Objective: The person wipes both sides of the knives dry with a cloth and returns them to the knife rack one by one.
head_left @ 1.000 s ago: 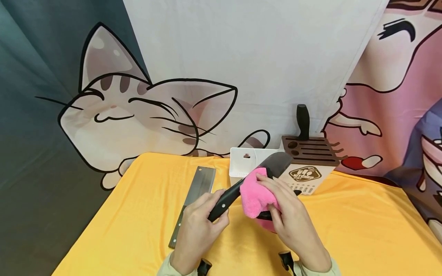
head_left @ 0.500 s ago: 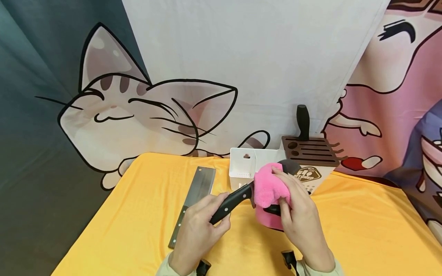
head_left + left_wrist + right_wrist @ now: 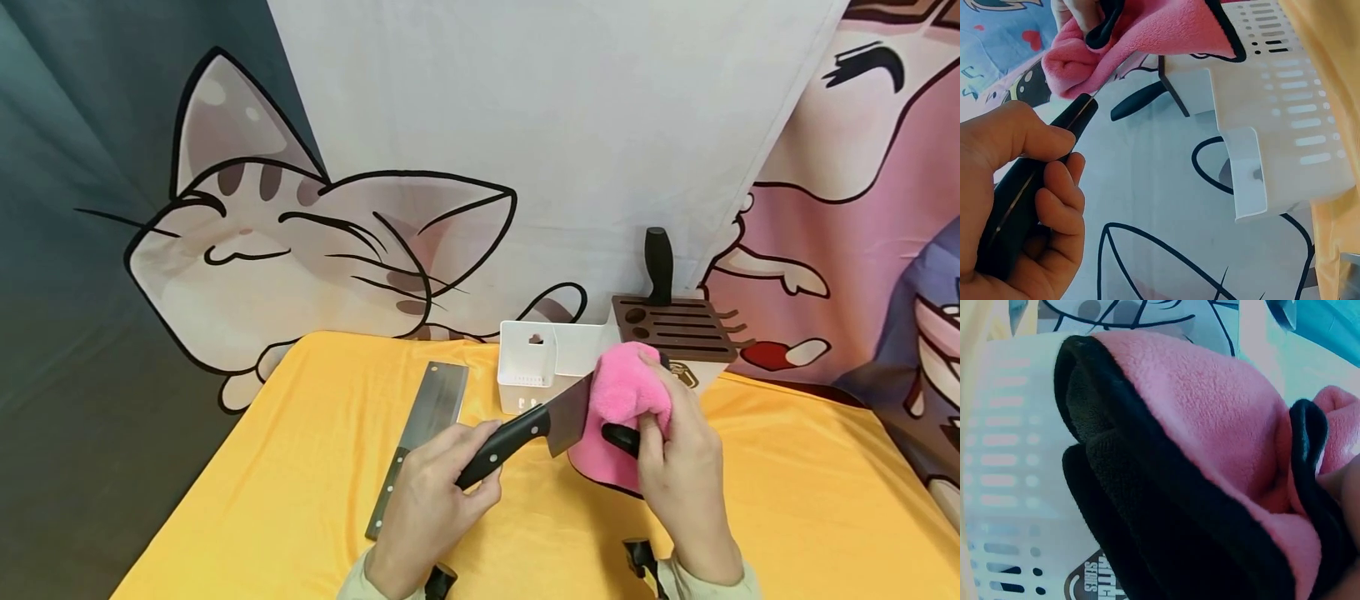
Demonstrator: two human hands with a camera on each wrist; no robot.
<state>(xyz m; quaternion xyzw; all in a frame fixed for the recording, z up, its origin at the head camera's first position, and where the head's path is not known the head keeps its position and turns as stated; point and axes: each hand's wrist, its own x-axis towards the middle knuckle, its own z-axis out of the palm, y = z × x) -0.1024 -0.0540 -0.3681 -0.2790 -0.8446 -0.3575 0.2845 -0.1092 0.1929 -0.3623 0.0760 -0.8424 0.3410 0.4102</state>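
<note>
In the head view my left hand [image 3: 435,496] grips the black riveted handle of a kitchen knife [image 3: 506,446], thumb along its side. The knife points up and to the right, its broad grey blade bare near the handle. A fluffy pink cloth [image 3: 626,387] with black edging wraps the far part of the blade and hides the tip. My right hand [image 3: 686,475] pinches the cloth around the blade. Black lining shows inside the hanging fold of the cloth [image 3: 1191,394] in the right wrist view. Left of the hands, a cleaver [image 3: 433,404] lies flat.
A white knife holder [image 3: 525,354] with a brown slotted top [image 3: 675,329] stands behind the hands, one black handle [image 3: 658,262] upright in it. Yellow fabric [image 3: 300,467] covers the table. A printed cartoon curtain [image 3: 420,125] hangs at the back.
My right hand and the cloth have slid right along the blade, away from the handle, baring more metal. My left hand has barely moved, and the cleaver lies where it was.
</note>
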